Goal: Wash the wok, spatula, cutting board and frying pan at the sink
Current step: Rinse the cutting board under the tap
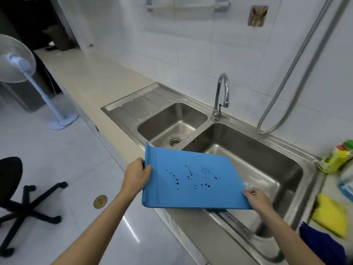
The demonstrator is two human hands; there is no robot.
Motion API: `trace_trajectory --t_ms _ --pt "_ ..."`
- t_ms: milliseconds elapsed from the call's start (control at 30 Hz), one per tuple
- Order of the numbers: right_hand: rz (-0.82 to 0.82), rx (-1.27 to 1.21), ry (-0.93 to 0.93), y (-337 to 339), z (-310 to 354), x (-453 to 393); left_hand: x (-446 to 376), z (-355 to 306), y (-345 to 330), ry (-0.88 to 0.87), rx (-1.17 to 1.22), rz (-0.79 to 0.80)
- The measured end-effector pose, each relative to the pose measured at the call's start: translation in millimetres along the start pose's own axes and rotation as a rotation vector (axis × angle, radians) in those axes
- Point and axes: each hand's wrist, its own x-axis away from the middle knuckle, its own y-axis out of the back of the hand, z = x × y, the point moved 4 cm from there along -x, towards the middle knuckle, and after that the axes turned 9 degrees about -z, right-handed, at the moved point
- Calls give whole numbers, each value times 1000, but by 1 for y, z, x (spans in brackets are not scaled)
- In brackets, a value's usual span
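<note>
A blue cutting board [191, 194], speckled with dark spots, is held nearly flat over the front edge of the large right sink basin [267, 159]. My left hand [136, 174] grips its left edge. My right hand [257, 197] holds its right front corner. Wok, spatula and frying pan are out of sight.
A smaller left basin [172, 121] with a drain and a ribbed drainboard [133, 104] lie to the left. The tap [222, 96] stands behind the basins, its spout over the divider. At the right are a yellow-green bottle [336, 159], a yellow cloth [328, 217] and a blue cloth [321, 243]. A chair and a fan stand on the floor.
</note>
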Motion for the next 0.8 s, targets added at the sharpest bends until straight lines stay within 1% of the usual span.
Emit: trace_trajectory --t_ms 133,200,233,300,333,400,467,567,667,800 --pt "34 -94 -134 -15 -3 -13 -47 -21 -28 -40 16 37" --pt "-8 -146 -197 -20 -2 -26 -78 -35 -52 -95 16 82" --pt "-10 -158 -220 -21 -2 -23 -81 -39 -56 -116 13 95" --pt "-18 -144 -278 -30 -4 -26 -101 -56 -74 -180 10 140" --pt "-3 -99 -269 -37 -3 -25 -110 -65 -83 -220 5 164" --pt "82 43 -182 -57 6 -17 -124 -83 -98 -304 24 198" --pt "165 93 -82 -78 37 -3 -137 -94 -110 -376 47 237" --pt "121 76 51 -103 91 13 -160 -99 -131 -419 74 309" --pt "132 23 27 -131 128 24 -182 -104 -150 -491 68 354" --pt "94 49 -16 -163 145 18 -205 -107 -169 -554 72 399"
